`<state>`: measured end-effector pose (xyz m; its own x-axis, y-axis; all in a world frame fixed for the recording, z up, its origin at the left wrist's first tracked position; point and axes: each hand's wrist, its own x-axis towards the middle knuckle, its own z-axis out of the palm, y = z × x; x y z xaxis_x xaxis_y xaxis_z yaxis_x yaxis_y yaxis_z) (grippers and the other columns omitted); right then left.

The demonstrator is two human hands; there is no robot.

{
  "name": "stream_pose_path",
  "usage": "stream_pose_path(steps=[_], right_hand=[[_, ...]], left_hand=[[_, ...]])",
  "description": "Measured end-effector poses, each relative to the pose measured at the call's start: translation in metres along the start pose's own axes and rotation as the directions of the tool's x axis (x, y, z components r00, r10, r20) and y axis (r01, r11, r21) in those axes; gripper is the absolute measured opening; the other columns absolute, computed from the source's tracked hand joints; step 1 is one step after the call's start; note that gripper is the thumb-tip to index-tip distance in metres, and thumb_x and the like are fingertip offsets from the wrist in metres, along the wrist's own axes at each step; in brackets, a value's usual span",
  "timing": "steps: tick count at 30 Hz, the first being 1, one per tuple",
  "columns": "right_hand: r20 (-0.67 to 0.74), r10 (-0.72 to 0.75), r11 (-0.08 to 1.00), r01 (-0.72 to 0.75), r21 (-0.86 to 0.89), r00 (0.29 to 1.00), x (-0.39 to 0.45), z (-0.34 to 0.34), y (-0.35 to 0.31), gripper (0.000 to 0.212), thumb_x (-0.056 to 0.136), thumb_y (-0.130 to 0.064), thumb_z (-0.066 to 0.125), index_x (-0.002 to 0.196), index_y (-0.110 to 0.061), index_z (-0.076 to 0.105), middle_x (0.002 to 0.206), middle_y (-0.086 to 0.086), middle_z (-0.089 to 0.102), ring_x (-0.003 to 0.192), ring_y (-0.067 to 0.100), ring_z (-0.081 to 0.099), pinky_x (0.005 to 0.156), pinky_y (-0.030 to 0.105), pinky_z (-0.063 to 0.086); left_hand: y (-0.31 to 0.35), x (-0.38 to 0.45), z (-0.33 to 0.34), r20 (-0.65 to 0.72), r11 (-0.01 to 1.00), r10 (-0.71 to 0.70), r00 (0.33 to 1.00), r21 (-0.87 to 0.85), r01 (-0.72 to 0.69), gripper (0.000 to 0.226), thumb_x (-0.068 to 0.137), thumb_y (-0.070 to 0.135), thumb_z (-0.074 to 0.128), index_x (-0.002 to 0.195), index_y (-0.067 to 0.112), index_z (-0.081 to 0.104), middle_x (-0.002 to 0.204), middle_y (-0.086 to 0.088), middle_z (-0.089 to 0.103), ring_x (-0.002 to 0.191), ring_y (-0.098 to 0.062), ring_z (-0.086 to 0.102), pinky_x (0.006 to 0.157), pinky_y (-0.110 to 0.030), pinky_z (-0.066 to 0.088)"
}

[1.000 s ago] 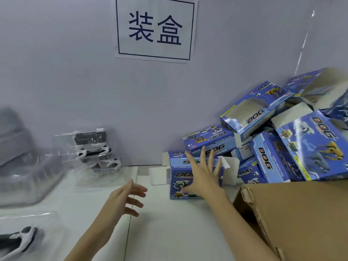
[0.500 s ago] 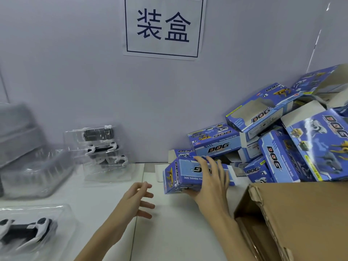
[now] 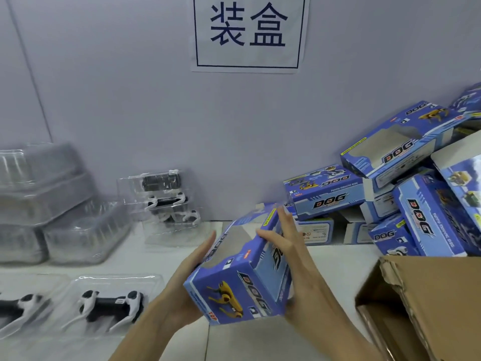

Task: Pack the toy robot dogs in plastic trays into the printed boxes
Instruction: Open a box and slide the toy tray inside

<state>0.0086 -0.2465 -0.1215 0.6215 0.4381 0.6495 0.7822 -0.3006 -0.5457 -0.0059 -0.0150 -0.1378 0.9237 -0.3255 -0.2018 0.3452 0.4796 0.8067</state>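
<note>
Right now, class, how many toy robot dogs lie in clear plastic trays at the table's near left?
2: one black-and-white toy robot dog whole in its clear plastic tray; another cut off by the left edge. More stand stacked further back.

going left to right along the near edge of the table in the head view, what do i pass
toy dog in a clear tray → left hand → printed box held in both hands → right hand → brown carton

Single head view: looks forward and down, close over hands (image 3: pixel 234 277), facing wall (image 3: pixel 130 100).
</note>
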Motion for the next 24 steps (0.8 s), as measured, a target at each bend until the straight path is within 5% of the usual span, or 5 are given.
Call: stream_pose_path(steps=[4, 7, 10, 15, 24], right_hand=[[-0.019, 0.172, 0.984, -0.171, 0.042, 0.985, -0.001, -0.014, 0.011, 0.093, 0.097, 0.014, 0.053, 0.145, -0.065, 0.042, 0.168, -0.027, 0.016, 0.152, -0.008, 0.022, 0.111, 0.009, 0.036], [-0.093, 0.350, 0.927, -0.330, 0.179, 0.932, -0.012, -0.025, 0.024, 0.068, 0.106, 0.010, 0.039, 0.134, -0.048, 0.062, 0.144, -0.014, 0.062, 0.129, 0.008, 0.062, 0.096, 0.020, 0.056], [-0.120, 0.522, 0.772, -0.408, 0.487, 0.844, -0.005, -0.029, 0.023, 0.027, 0.107, -0.024, 0.048, 0.124, -0.032, 0.068, 0.114, -0.005, 0.078, 0.104, 0.016, 0.076, 0.078, 0.026, 0.062], [-0.117, 0.544, 0.664, -0.341, 0.665, 0.831, 0.000, -0.032, 0.015, 0.046, 0.098, -0.059, 0.053, 0.134, -0.032, 0.059, 0.114, -0.005, 0.077, 0.108, 0.014, 0.073, 0.088, 0.033, 0.054], [-0.191, 0.523, 0.704, -0.295, 0.646, 0.830, -0.004, -0.024, 0.008, 0.048, 0.090, -0.051, 0.050, 0.131, -0.026, 0.055, 0.107, -0.004, 0.076, 0.093, 0.010, 0.076, 0.062, 0.017, 0.057]], left_hand=[[0.002, 0.002, 0.019, -0.127, 0.960, 0.263, 0.956, 0.135, -0.247, 0.071, 0.080, 0.041, 0.085, 0.145, 0.027, 0.060, 0.138, -0.006, 0.070, 0.120, -0.030, 0.071, 0.089, -0.041, 0.062], [0.001, 0.000, 0.030, -0.124, 0.824, 0.500, 0.857, 0.374, -0.426, 0.078, 0.083, 0.037, 0.080, 0.149, 0.050, 0.041, 0.138, 0.006, 0.069, 0.122, -0.023, 0.070, 0.098, -0.042, 0.060], [-0.002, -0.001, 0.038, -0.036, 0.746, 0.571, 0.820, 0.441, -0.500, 0.087, 0.084, 0.033, 0.084, 0.144, 0.068, 0.031, 0.144, 0.010, 0.063, 0.127, -0.022, 0.067, 0.096, -0.042, 0.061], [-0.014, -0.002, 0.048, 0.073, 0.708, 0.559, 0.826, 0.477, -0.522, 0.099, 0.079, 0.030, 0.089, 0.141, 0.076, 0.027, 0.152, 0.007, 0.054, 0.130, -0.025, 0.064, 0.094, -0.046, 0.061], [-0.031, 0.003, 0.058, 0.121, 0.650, 0.524, 0.843, 0.582, -0.488, 0.098, 0.083, 0.039, 0.087, 0.152, 0.061, 0.021, 0.148, 0.011, 0.058, 0.128, -0.018, 0.065, 0.100, -0.036, 0.059]])
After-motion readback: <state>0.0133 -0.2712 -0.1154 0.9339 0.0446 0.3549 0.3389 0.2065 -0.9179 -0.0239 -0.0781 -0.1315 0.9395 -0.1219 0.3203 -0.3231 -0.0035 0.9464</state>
